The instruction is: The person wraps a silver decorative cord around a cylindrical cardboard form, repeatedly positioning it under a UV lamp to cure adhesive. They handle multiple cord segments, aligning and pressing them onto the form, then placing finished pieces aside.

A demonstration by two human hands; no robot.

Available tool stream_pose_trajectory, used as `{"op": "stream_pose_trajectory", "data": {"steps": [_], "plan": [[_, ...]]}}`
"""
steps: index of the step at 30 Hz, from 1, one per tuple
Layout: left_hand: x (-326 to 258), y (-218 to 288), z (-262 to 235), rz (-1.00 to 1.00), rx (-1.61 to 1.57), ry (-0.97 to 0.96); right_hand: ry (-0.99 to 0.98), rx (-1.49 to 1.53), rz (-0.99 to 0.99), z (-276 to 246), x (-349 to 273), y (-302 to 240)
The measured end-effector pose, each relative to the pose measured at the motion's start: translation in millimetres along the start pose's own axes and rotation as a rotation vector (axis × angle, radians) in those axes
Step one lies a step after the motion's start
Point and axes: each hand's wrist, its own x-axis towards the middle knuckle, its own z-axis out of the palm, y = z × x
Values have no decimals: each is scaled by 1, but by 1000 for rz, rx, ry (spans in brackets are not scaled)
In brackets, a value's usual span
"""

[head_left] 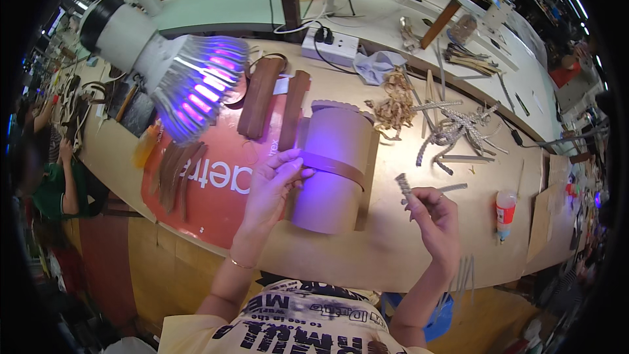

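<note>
A tan cylinder-like form lies on the table in front of me, lit violet by the lamp. Across its middle runs a narrow brown strap. My left hand pinches this strap's left end between thumb and fingers, at the cylinder's left side. Right of the cylinder, my right hand is raised above the table, its thumb and fingers closed on a short grey braided cord. The cord's upper end sticks up past the fingertips; its lower part is hidden by them.
A lamp with metal fins hangs at upper left. Brown strips lie on a red sheet. Grey braided cords and crumpled tan scraps lie far right, a bottle nearer. Behind stands a white power strip.
</note>
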Motion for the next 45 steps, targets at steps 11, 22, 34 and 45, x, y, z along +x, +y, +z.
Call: {"op": "stream_pose_trajectory", "data": {"steps": [11, 22, 34, 45], "plan": [[-6, -7, 10, 148, -62, -5, -281, -305, -112, 85, 47, -41], [-1, -12, 5, 103, 4, 4, -311, -311, -10, 106, 62, -44], [1, -10, 2, 207, 145, 77, -296, -218, 25, 109, 76, -66], [5, 34, -25, 77, -403, -338, -165, 305, -39, 146, 148, -97]]}}
